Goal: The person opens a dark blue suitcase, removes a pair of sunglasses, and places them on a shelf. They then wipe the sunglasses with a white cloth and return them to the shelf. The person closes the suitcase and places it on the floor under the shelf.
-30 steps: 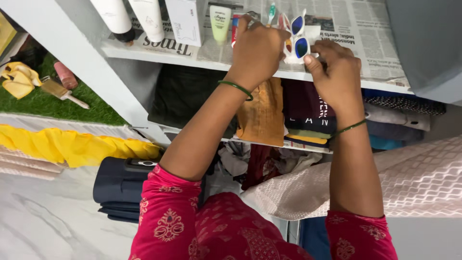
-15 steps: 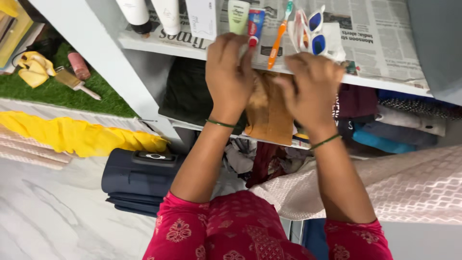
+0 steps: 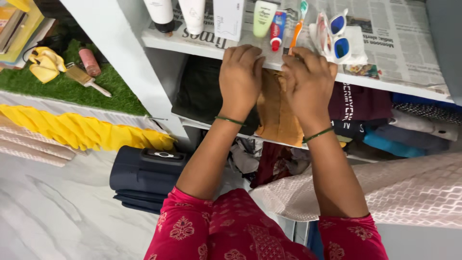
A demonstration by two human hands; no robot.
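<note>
left hand laid flat, nothing gripped, on newspaper-lined shelf edge | right hand likewise, grip undone, beside mustard folded garment | white sunglasses just above

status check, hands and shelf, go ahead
Left hand and right hand flat at the shelf edge, on the newspaper, holding nothing. Toothbrush, toothpaste, sunglasses just beyond the fingers. Orange cloth below.

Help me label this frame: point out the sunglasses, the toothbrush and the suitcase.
sunglasses (image 3: 337, 37), head view, on a blue lens.
toothbrush (image 3: 297, 30), head view, on its orange handle.
suitcase (image 3: 144, 174), head view, on its dark blue top face.
</note>
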